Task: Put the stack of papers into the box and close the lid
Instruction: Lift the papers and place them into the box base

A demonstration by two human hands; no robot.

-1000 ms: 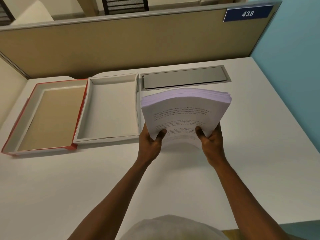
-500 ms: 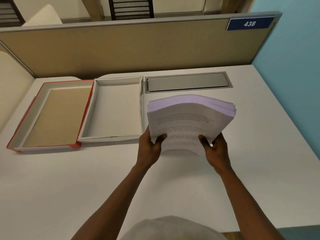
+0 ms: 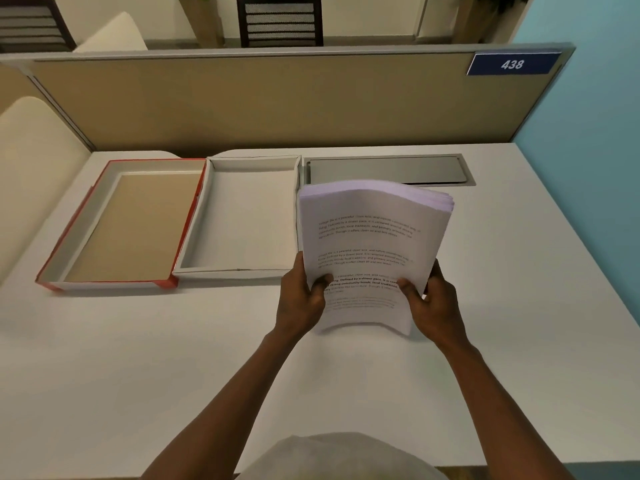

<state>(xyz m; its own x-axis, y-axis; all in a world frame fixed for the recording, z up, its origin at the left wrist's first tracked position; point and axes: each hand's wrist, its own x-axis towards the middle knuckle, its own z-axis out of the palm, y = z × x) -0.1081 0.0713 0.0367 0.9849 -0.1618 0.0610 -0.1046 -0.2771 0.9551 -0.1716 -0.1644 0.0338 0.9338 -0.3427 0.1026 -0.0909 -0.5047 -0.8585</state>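
A thick stack of printed white papers (image 3: 372, 233) is held tilted above the white desk, its far edge raised. My left hand (image 3: 303, 296) grips its near left corner and my right hand (image 3: 433, 303) grips its near right corner, thumbs on top. Just left of the stack lies an empty white box (image 3: 194, 251), open. Beside that, further left, the red-edged lid (image 3: 74, 244) rests upside down, showing a brown inside.
A grey metal cable cover (image 3: 388, 169) is set into the white desk (image 3: 173, 375) behind the stack. A beige partition (image 3: 277, 105) with a blue 438 sign (image 3: 512, 64) closes the back. A blue wall (image 3: 595, 133) stands at the right.
The stack has tipped a little flatter and come slightly toward me in both hands. The view has shifted, so the box and lid sit lower in the frame.
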